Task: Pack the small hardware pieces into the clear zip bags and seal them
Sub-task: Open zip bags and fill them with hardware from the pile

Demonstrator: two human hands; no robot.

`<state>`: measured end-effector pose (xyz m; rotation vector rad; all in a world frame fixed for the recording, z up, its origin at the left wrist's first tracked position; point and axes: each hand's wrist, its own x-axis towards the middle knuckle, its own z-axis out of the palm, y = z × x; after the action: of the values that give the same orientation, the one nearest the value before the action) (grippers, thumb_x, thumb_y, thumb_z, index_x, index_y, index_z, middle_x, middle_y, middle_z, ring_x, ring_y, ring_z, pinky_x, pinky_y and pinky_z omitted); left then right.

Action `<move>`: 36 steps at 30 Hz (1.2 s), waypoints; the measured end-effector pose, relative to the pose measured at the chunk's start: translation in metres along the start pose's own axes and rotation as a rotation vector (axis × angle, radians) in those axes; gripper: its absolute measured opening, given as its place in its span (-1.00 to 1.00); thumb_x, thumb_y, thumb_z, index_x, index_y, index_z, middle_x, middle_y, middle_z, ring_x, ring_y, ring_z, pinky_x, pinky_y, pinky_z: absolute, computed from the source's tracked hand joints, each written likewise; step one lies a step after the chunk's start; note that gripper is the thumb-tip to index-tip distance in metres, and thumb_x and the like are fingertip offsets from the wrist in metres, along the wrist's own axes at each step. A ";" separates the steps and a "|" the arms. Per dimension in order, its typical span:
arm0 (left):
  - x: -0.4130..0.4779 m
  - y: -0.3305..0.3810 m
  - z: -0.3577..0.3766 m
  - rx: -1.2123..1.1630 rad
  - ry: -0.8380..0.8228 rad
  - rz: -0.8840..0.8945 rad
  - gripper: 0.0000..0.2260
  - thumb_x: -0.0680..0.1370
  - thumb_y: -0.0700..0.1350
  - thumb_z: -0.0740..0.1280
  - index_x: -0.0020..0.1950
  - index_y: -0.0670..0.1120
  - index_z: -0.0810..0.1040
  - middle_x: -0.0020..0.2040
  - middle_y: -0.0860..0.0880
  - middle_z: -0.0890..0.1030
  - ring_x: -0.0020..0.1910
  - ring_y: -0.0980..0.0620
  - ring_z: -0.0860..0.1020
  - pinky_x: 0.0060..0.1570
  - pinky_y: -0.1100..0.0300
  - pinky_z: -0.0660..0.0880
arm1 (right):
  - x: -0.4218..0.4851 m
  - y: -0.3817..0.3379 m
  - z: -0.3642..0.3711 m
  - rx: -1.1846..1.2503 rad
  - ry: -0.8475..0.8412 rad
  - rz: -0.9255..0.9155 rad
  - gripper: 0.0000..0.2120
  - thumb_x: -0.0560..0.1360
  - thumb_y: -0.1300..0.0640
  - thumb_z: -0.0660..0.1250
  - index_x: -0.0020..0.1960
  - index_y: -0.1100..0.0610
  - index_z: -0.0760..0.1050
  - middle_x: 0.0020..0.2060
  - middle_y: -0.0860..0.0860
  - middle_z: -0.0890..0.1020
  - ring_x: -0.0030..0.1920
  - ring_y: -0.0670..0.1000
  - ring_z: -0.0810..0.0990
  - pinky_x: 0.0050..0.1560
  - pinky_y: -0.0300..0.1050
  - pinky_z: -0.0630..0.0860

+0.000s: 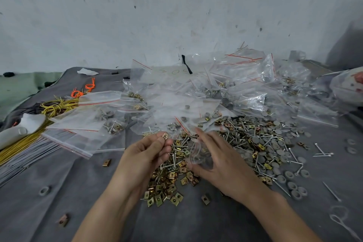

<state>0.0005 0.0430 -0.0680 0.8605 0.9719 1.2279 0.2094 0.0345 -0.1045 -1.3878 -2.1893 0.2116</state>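
- The left hand (145, 155) is curled, with thumb and fingertips pinching one brass clip (165, 136) above the loose pieces.
- The right hand (222, 163), just beside it, holds a clear zip bag (198, 153) between its thumb and nearly straight fingers.
- The clip sits just left of the bag's far end; I cannot tell whether the mouth is parted.
- The hardware pile (255, 143) lies on the bench (78, 192) beneath both hands and spreads rightward, nearer the right hand.

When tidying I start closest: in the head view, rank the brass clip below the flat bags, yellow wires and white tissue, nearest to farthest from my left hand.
1. Stray brass clip, just left of the left hand.
2. Yellow wires, farther left.
3. White tissue, back by the wall.
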 end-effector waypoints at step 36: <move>0.054 -0.015 -0.004 1.674 0.269 0.386 -0.76 0.67 0.03 0.15 0.25 0.00 0.50 0.18 -0.05 0.56 0.21 -0.12 0.45 0.16 -0.01 0.36 | 0.003 -0.002 -0.033 0.045 0.291 0.096 -0.32 0.48 -0.26 0.27 0.54 -0.08 0.23 0.26 -0.19 0.28 0.27 -0.07 0.42 0.22 -0.06 0.50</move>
<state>0.0052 0.0942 -0.0901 2.2535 2.1461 0.5835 0.2240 0.0312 -0.0745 -1.4044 -1.8723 0.0861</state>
